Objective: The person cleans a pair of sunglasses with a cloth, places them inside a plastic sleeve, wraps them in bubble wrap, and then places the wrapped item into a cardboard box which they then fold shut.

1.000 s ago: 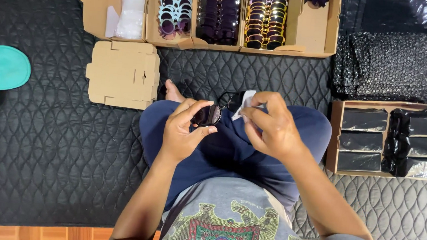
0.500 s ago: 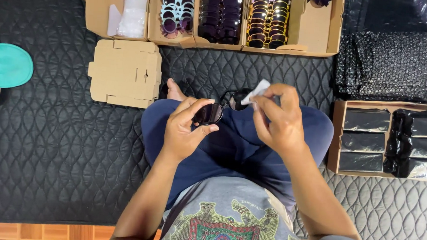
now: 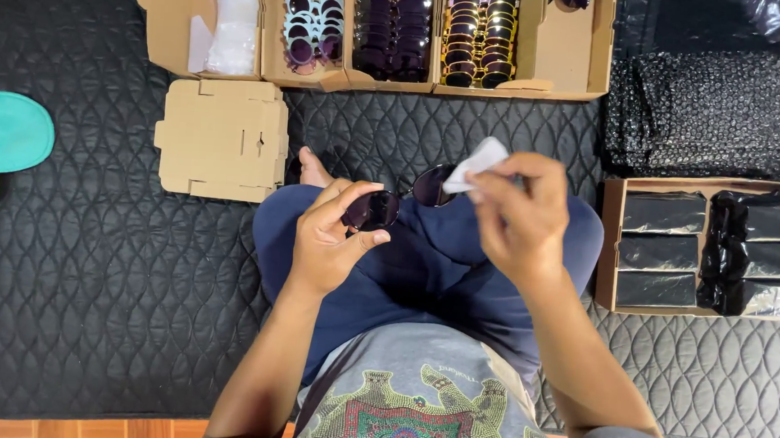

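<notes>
Flat cardboard piece at 10 o'clock on the quilted mat. Left hand pinches round dark sunglasses at centre, over the lap. Right hand pinches a white cloth against the far lens (fingers closed tight). Box of black pouches at 3 o'clock.

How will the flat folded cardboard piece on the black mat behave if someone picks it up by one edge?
The flat cardboard piece looks thin and unassembled, so it is probably light and fairly stiff, though it may bend along its cut slots and flaps. It lies flat on the quilted mat, so it seems unlikely to roll or tip; sliding fingers under an edge could be fiddly.
</notes>
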